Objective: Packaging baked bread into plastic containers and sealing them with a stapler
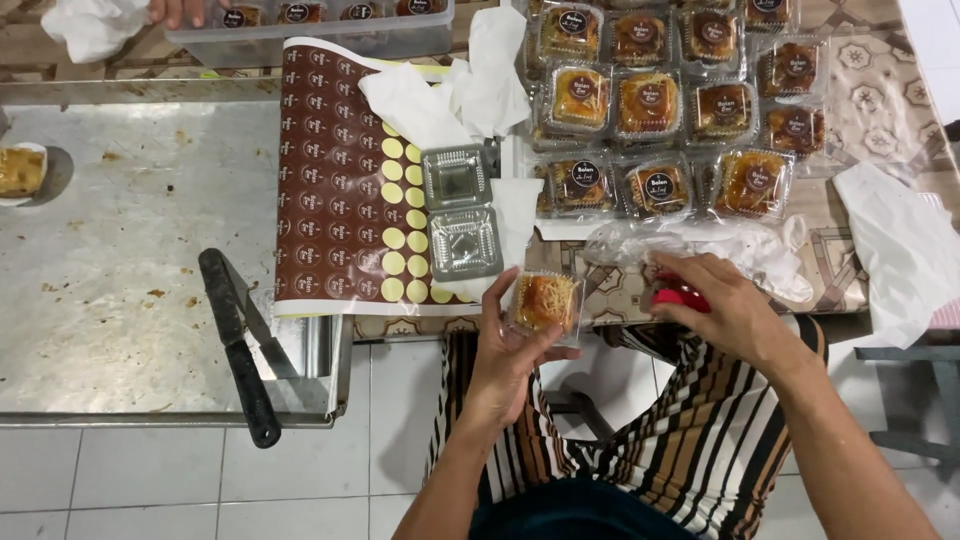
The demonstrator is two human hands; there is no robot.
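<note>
Patterned desk (860, 90), pastry boxes upper right.
Left hand (505, 350) fingers grasp a box (545, 303); right hand (725, 305) clenches a red tool (678, 297); box could slip.

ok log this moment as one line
left hand: holds boxed pastry | right hand: holds small red object | open empty clear box on sticker sheet

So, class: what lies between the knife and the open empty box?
In the head view, the sticker sheet lies between the knife and the open box.
</note>
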